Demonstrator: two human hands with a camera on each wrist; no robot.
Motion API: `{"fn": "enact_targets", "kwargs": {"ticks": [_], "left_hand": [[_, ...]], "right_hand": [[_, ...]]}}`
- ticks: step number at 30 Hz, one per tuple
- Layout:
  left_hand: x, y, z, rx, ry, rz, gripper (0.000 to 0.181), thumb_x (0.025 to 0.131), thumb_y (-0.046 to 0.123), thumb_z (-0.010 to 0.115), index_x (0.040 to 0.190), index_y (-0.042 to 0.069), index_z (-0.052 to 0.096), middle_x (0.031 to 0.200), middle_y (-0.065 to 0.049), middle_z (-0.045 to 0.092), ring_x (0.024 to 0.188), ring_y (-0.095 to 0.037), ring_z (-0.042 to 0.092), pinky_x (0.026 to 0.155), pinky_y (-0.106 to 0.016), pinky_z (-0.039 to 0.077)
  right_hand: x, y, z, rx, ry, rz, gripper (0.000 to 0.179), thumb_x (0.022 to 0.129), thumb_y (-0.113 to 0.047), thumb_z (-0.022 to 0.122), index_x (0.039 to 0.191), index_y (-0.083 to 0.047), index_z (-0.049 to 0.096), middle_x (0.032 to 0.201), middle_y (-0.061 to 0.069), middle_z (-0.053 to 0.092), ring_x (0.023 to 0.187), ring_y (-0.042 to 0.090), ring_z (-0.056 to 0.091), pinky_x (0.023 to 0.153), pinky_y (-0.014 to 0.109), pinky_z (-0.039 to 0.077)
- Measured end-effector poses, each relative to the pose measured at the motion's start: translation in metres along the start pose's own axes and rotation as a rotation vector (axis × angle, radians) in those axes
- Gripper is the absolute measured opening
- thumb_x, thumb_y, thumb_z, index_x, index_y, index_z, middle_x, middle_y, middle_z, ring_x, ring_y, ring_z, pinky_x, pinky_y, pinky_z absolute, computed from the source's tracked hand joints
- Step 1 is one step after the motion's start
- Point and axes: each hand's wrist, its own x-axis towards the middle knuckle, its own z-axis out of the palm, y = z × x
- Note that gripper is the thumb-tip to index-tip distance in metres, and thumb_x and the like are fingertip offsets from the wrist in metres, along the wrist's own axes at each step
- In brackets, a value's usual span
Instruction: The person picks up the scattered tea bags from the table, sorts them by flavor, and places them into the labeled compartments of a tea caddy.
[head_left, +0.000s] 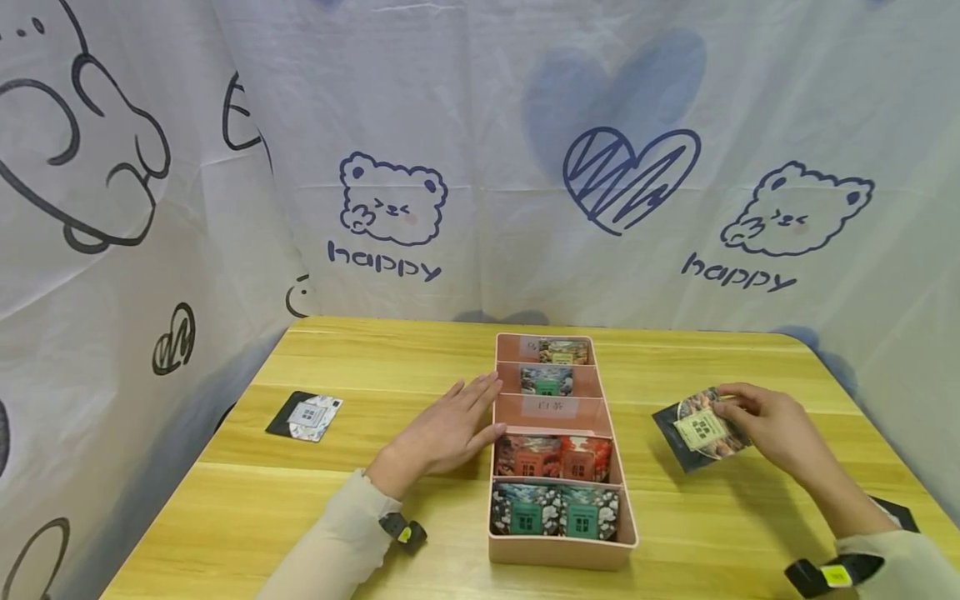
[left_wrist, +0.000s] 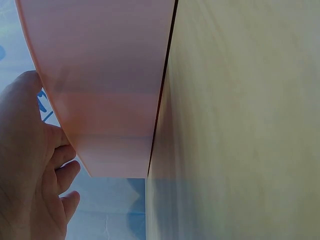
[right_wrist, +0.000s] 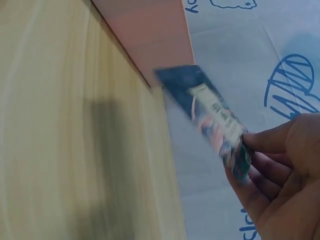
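Observation:
A long pink divided box [head_left: 558,553] stands mid-table. My left hand [head_left: 450,429] rests along its left side, fingers nearly straight; in the left wrist view that hand [left_wrist: 30,165] has its fingertips at the rim of the box [left_wrist: 107,90]. To the right of the box, my right hand [head_left: 780,429] pinches a dark tea packet with a pale yellow label [head_left: 701,428] by one edge. The right wrist view shows the tea packet [right_wrist: 210,112] tilted above the table, between the thumb and fingers of the hand [right_wrist: 280,180].
Green-labelled tea packets [head_left: 525,510] fill the nearest compartment, red ones [head_left: 528,458] the one behind. The middle compartment [head_left: 551,408] shows only a paper label. Single packets stand in the two far ones. A black-and-white packet [head_left: 303,415] lies left; another dark packet [head_left: 896,510] is partly hidden by my right wrist.

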Motion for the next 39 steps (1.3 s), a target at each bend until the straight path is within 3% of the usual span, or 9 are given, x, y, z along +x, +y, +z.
{"fn": "enact_targets", "kwargs": {"ticks": [6, 13, 23, 29, 35, 39], "left_hand": [[-0.001, 0.000, 0.000, 0.006, -0.014, -0.013, 0.077, 0.101, 0.061, 0.014, 0.158, 0.008, 0.013, 0.163, -0.005, 0.010, 0.149, -0.019, 0.011, 0.121, -0.038, 0.009], [-0.001, -0.001, 0.001, 0.003, -0.005, -0.008, 0.077, 0.102, 0.060, 0.015, 0.157, 0.007, 0.014, 0.163, -0.006, 0.010, 0.148, -0.022, 0.014, 0.121, -0.039, 0.009], [0.000, -0.001, 0.002, -0.007, -0.002, -0.003, 0.078, 0.102, 0.061, 0.014, 0.157, 0.007, 0.014, 0.163, -0.007, 0.012, 0.148, -0.021, 0.014, 0.121, -0.041, 0.011], [0.000, -0.002, 0.002, -0.007, 0.003, -0.001, 0.077, 0.102, 0.060, 0.014, 0.157, 0.006, 0.015, 0.163, -0.007, 0.012, 0.148, -0.021, 0.014, 0.121, -0.042, 0.012], [0.000, -0.002, 0.002, -0.004, 0.005, 0.003, 0.077, 0.102, 0.060, 0.015, 0.157, 0.006, 0.016, 0.163, -0.008, 0.013, 0.148, -0.022, 0.016, 0.121, -0.040, 0.011], [0.000, -0.001, 0.002, -0.003, 0.002, 0.001, 0.077, 0.102, 0.060, 0.014, 0.157, 0.006, 0.015, 0.163, -0.006, 0.012, 0.148, -0.021, 0.014, 0.121, -0.040, 0.010]], "right_hand": [[0.011, -0.009, -0.002, 0.001, -0.015, -0.053, 0.042, 0.102, -0.027, 0.055, 0.131, 0.003, 0.059, 0.104, 0.017, 0.069, 0.086, 0.028, 0.065, 0.057, 0.030, 0.050], [0.029, -0.026, -0.003, 0.064, -0.032, -0.028, 0.043, 0.099, -0.032, 0.059, 0.126, 0.002, 0.061, 0.088, 0.008, 0.070, 0.061, 0.017, 0.062, 0.050, 0.029, 0.053], [0.052, -0.051, -0.007, 0.020, -0.087, -0.083, 0.034, 0.103, -0.024, 0.054, 0.127, -0.002, 0.063, 0.062, 0.002, 0.055, 0.052, 0.019, 0.053, 0.044, 0.029, 0.041], [0.069, -0.064, -0.004, 0.056, -0.089, -0.101, 0.033, 0.101, -0.027, 0.058, 0.120, -0.001, 0.065, 0.075, 0.003, 0.066, 0.053, 0.018, 0.053, 0.045, 0.030, 0.046], [0.083, -0.074, 0.001, 0.060, -0.093, -0.087, 0.030, 0.098, -0.032, 0.061, 0.109, -0.006, 0.071, 0.069, 0.003, 0.063, 0.055, 0.019, 0.055, 0.046, 0.031, 0.047], [0.091, -0.081, 0.006, 0.056, -0.104, -0.103, 0.027, 0.100, -0.026, 0.059, 0.110, -0.005, 0.072, 0.067, 0.004, 0.061, 0.055, 0.019, 0.054, 0.047, 0.030, 0.045]]}}
